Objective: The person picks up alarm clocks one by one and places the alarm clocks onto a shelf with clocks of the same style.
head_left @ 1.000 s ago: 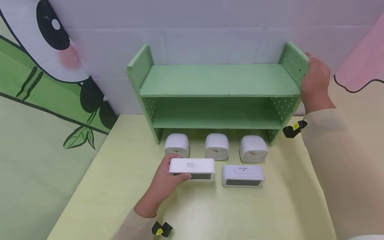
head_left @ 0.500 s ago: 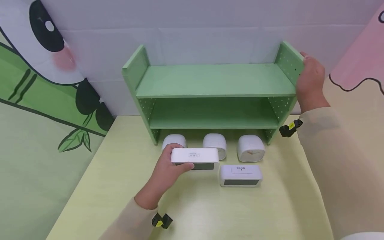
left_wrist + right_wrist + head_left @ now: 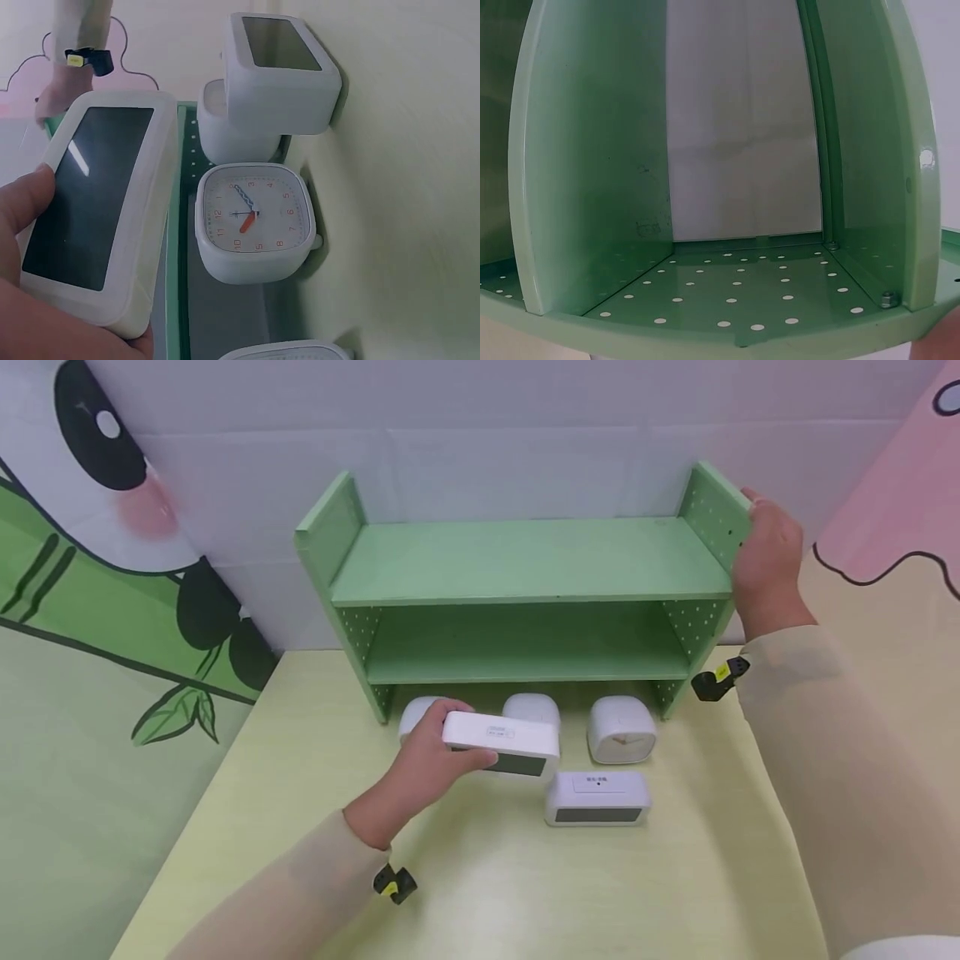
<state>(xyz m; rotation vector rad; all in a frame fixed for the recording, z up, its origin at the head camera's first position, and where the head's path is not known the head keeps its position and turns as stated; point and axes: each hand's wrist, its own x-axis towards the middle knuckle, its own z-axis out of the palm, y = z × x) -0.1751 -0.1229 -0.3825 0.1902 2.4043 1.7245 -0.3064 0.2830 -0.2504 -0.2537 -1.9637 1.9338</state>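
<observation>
My left hand (image 3: 423, 768) grips one end of a white digital clock (image 3: 510, 735), the thumb across its dark screen, raised over the table and tilted down to the right. In the left wrist view the blank screen of this digital clock (image 3: 94, 195) faces the camera. At the upper right my right hand (image 3: 768, 564) holds the side panel of a green two-tier shelf (image 3: 532, 560). Only a sliver of the right hand (image 3: 939, 343) shows in the right wrist view. Another white digital clock (image 3: 598, 797) stands on the table, right of the held one.
Three white analog alarm clocks line the shelf's foot: a right one (image 3: 622, 731), a middle one (image 3: 531, 706) and a left one (image 3: 414, 712), the last two partly covered by the left hand and its clock. The pale yellow table (image 3: 525, 893) meets a cartoon-printed backdrop (image 3: 510, 468).
The left hand has lifted the digital clock up and to the right, turning it slightly clockwise. The right hand keeps its grip on the shelf. The whole view has shifted a little.
</observation>
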